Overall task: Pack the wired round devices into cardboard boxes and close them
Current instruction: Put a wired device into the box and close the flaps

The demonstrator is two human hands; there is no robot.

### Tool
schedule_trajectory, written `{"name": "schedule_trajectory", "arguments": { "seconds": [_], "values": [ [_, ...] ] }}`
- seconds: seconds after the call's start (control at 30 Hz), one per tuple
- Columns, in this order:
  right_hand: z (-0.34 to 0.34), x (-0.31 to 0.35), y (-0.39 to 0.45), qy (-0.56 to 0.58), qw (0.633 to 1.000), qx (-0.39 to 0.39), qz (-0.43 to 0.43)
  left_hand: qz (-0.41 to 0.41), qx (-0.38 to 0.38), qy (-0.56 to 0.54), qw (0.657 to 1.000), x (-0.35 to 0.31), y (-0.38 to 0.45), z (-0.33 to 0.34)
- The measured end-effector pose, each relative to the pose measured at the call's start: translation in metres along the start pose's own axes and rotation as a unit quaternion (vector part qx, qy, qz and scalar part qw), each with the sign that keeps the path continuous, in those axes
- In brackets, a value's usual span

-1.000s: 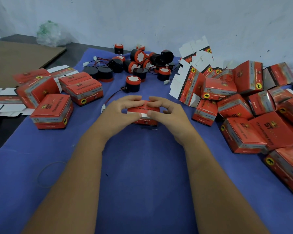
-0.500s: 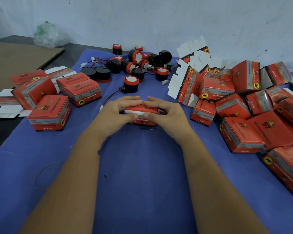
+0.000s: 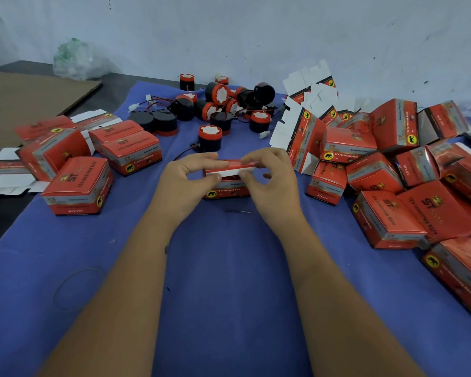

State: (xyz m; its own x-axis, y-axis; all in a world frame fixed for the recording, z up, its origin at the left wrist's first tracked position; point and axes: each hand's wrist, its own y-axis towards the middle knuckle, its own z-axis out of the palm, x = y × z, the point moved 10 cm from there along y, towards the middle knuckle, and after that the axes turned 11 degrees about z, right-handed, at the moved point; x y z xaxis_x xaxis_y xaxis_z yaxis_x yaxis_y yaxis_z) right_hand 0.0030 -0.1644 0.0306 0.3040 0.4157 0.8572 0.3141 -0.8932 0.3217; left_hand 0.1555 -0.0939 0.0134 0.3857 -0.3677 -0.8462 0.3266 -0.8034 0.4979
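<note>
A small red cardboard box (image 3: 227,187) stands on the blue cloth (image 3: 229,268) in the middle. Its top lid flap (image 3: 230,167) is partly raised, showing a white edge. My left hand (image 3: 186,183) pinches the flap's left end between thumb and fingers. My right hand (image 3: 271,180) pinches the right end the same way. What lies inside the box is hidden. Behind it stands one black round device with a red and white cap (image 3: 210,137), its wire trailing left. Several more wired round devices (image 3: 223,104) lie piled at the back.
Closed red boxes (image 3: 79,186) sit at the left, with flat unfolded cartons (image 3: 3,172) beside them. A large heap of red boxes (image 3: 392,191) fills the right side. White-backed open cartons (image 3: 307,104) lean at the back right. A rubber band (image 3: 76,289) lies at the front left.
The box's lid flap has lifted from nearly flat to partly raised, showing its white edge. Both hands moved slightly apart to the flap's two ends.
</note>
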Motion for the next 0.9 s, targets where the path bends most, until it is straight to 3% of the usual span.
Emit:
{"name": "schedule_trajectory", "arguments": {
  "seconds": [0.33,0.73,0.9],
  "values": [
    [0.001,0.020,-0.009,-0.123,0.986,-0.037,-0.111,0.041,0.011,0.124,0.991,-0.007,-0.001,0.000],
    [0.010,0.007,-0.007,-0.149,0.987,-0.034,-0.055,-0.012,0.049,0.132,0.990,0.009,-0.004,0.002],
    [0.021,-0.010,-0.004,-0.081,0.996,0.046,0.000,0.036,0.040,0.120,0.991,-0.008,-0.005,0.006]
  ]
}}
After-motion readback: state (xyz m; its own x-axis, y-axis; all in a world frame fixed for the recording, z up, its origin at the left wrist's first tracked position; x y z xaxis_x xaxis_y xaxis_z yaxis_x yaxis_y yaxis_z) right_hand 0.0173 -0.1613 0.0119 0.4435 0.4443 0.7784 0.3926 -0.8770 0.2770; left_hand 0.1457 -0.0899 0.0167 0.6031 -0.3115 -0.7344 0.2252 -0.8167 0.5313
